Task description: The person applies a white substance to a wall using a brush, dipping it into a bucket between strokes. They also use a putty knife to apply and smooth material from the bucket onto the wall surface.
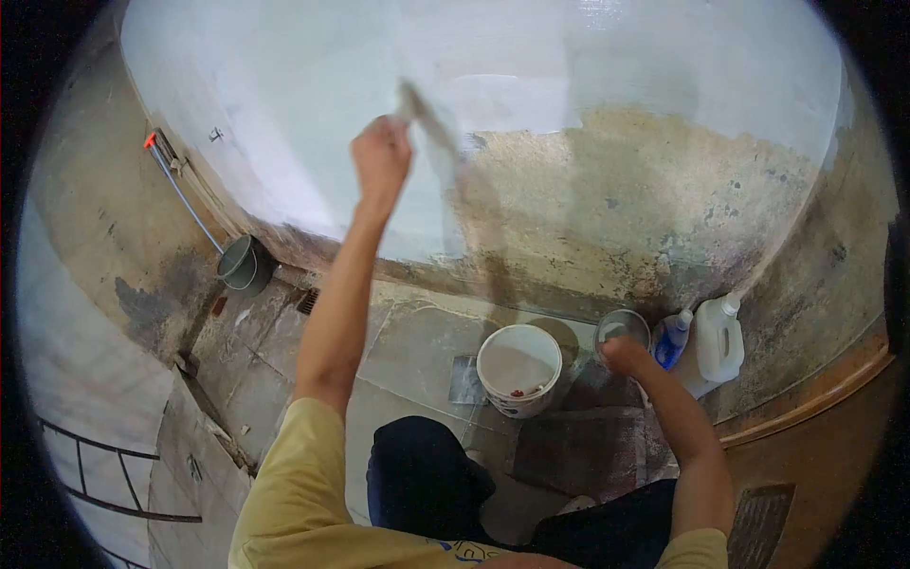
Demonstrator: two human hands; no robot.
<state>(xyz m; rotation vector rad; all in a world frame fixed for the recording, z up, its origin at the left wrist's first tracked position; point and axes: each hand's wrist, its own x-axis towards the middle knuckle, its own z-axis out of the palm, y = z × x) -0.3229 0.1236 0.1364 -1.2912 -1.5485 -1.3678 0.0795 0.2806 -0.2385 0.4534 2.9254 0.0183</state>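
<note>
My left hand (pixel 381 156) is raised at the wall, its fingers closed round a wide putty knife (pixel 428 119) that is smeared by motion. The tool's long edge lies close to the pale wet coat (pixel 517 102) on the wall. Below, my right hand (pixel 622 355) grips the near rim of a round bowl (pixel 627 322), low over the floor by the wall's foot. Something whitish shows inside it. Left of the bowl stands a white bucket (pixel 518 403) with pale material inside and reddish bits near its rim.
A bottle of blue liquid (pixel 673 341) and a white jug (pixel 720 341) stand right of the bowl. A flat grey plate (pixel 467 379) lies left of the bucket. Far left are a dark bucket (pixel 246 266) and a blue-handled pole (pixel 194 204). Bare, stained wall (pixel 588 209) shows below the coat.
</note>
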